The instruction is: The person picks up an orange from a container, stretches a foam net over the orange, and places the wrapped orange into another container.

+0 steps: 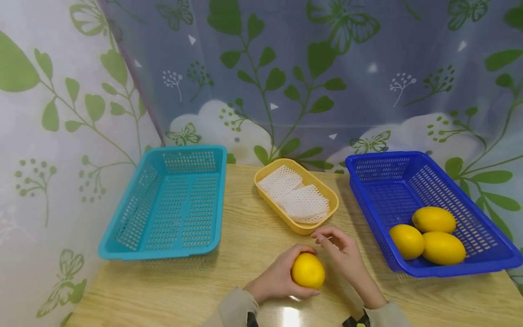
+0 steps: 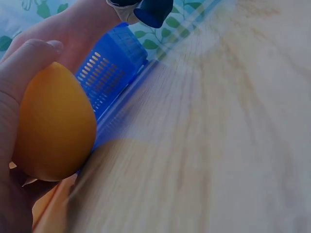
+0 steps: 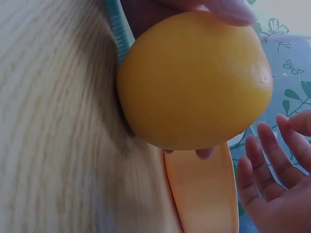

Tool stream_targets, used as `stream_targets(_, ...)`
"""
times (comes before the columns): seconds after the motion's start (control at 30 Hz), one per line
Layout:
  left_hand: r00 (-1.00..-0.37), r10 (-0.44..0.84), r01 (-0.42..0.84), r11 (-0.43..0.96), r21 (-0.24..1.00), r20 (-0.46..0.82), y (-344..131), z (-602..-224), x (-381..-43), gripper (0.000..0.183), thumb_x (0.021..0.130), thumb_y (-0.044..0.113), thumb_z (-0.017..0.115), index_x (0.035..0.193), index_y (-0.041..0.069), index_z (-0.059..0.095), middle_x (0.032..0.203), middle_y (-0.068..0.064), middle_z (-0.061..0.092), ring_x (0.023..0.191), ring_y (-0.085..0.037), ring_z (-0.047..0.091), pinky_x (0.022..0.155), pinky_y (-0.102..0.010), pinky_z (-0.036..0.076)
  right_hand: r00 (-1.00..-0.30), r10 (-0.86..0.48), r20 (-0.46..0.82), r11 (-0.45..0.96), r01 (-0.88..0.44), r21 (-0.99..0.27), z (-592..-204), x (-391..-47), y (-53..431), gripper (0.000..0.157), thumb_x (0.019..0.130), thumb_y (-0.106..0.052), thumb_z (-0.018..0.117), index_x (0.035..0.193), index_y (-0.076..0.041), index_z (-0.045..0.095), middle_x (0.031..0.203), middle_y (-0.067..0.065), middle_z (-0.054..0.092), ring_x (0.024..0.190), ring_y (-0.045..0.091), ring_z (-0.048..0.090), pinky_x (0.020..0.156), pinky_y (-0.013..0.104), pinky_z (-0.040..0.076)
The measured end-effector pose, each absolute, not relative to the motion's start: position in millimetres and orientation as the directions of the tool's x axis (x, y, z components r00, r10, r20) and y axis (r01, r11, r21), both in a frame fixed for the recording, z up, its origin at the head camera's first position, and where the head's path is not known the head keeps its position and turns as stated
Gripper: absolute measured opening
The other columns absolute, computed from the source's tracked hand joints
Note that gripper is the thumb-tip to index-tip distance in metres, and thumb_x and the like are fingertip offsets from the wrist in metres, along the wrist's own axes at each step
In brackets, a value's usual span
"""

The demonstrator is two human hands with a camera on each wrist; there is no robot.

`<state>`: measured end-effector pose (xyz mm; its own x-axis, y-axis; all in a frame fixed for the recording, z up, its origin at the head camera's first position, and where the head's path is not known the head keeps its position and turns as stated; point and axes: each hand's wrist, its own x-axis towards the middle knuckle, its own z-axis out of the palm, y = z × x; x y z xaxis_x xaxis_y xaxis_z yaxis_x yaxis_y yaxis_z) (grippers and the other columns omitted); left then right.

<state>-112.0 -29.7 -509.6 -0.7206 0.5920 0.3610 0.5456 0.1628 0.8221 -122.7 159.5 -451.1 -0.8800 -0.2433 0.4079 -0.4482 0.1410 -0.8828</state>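
Observation:
In the head view my left hand (image 1: 282, 274) grips a smooth, yellow oval fruit (image 1: 308, 271) just above the table, thumb on the near side and fingers round the far side. The left wrist view shows the same fruit (image 2: 56, 124) between thumb and fingers. My right hand (image 1: 343, 254) is to the right of the fruit, apart from it, near the front corner of a small yellow tray (image 1: 261, 171). Its fingers are loosely bent and hold nothing, as the right wrist view of the hand (image 3: 277, 179) also shows. White foam net sleeves (image 1: 302, 202) lie in the tray.
To the right stands a blue basket (image 1: 367, 218) with three yellow fruits (image 1: 443, 248) in its near end. A turquoise basket (image 1: 180, 213) without contents stands on the left. Behind the wooden table (image 1: 163, 290) hangs a leaf-patterned curtain (image 1: 286, 91).

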Motion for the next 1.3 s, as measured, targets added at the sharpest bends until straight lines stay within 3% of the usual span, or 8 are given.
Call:
stream_targets(0.3,-0.705,0.618,0.543,0.154,0.825,0.349,-41,-482,-120,0.048,0.091,0.034,0.060,0.132,0.017,0.041,0.130,-0.003,0.050,0.118,-0.014,0.048,0.098,-0.034,0.041,-0.857,-0.279,0.434,0.197,-0.494,-0.847,-448,-131,164,0.012,0.092,0.004,0.053,0.098,0.004,0.063,0.094,0.023,0.063,0.085,0.028,0.059,0.073,0.026,0.050)
stream_targets(0.43,-0.714,0.576,0.581,0.169,0.796,0.399,-44,-464,-129,0.028,0.098,0.030,0.046,0.124,0.019,0.049,0.126,0.002,0.053,0.118,-0.010,0.048,0.100,-0.034,0.039,-0.831,-0.271,0.486,0.289,-0.552,-0.782,-443,-138,165,0.014,0.089,0.005,0.057,0.097,-0.002,0.065,0.092,0.016,0.066,0.084,0.018,0.060,0.072,0.025,0.050)
stream_targets(0.53,-0.726,0.517,0.624,0.216,0.751,0.454,-44,-451,-137,0.021,0.099,0.027,0.045,0.113,0.018,0.058,0.115,0.006,0.059,0.110,-0.006,0.052,0.097,-0.029,0.042,-0.782,-0.279,0.557,0.391,-0.623,-0.678,-437,-145,166,0.016,0.085,0.005,0.062,0.096,-0.007,0.066,0.091,0.008,0.066,0.082,0.013,0.059,0.069,0.025,0.049)
stream_targets(0.67,-0.688,0.441,0.725,0.414,0.550,0.576,-43,-439,-153,0.016,0.093,0.024,0.057,0.100,0.011,0.062,0.099,0.002,0.064,0.096,-0.011,0.058,0.089,-0.028,0.046,-0.698,-0.316,0.642,0.496,-0.699,-0.516,-430,-156,167,0.017,0.081,0.002,0.067,0.096,-0.006,0.065,0.092,0.004,0.064,0.084,0.018,0.057,0.073,0.024,0.046)
stream_targets(0.77,-0.662,0.418,0.704,0.631,0.325,0.623,-41,-434,-164,0.018,0.087,0.026,0.061,0.096,0.011,0.061,0.094,0.001,0.063,0.090,-0.017,0.057,0.083,-0.031,0.046,-0.631,-0.348,0.693,0.545,-0.738,-0.399,-427,-167,167,0.018,0.077,-0.001,0.068,0.095,-0.004,0.064,0.093,0.006,0.063,0.084,0.022,0.054,0.075,0.027,0.042)
stream_targets(0.93,-0.720,0.447,0.587,0.800,0.124,0.531,-35,-428,-176,0.029,0.084,0.036,0.062,0.103,0.014,0.058,0.100,0.000,0.060,0.093,-0.022,0.054,0.083,-0.036,0.045,-0.563,-0.415,0.715,0.598,-0.761,-0.252,-427,-188,166,0.025,0.072,-0.006,0.071,0.095,-0.002,0.064,0.093,0.010,0.061,0.082,0.026,0.051,0.069,0.037,0.041)
stream_targets(1.13,-0.825,0.480,0.514,0.856,0.046,0.297,-26,-426,-188,0.044,0.086,0.048,0.058,0.114,0.015,0.057,0.107,-0.003,0.058,0.094,-0.025,0.052,0.084,-0.038,0.044,-0.673,-0.459,0.580,0.664,-0.694,-0.279,-433,-204,160,0.037,0.069,-0.013,0.077,0.103,-0.005,0.063,0.104,0.011,0.058,0.094,0.031,0.050,0.074,0.046,0.041)
stream_targets(1.3,-0.875,0.465,0.474,0.880,0.041,0.131,-17,-425,-197,0.045,0.083,0.053,0.059,0.112,0.018,0.062,0.098,-0.001,0.058,0.081,-0.023,0.049,0.074,-0.036,0.042,-0.789,-0.452,0.416,0.741,-0.592,-0.316,-437,-211,154,0.044,0.067,-0.014,0.077,0.109,-0.008,0.063,0.112,0.012,0.056,0.101,0.034,0.047,0.082,0.051,0.038)
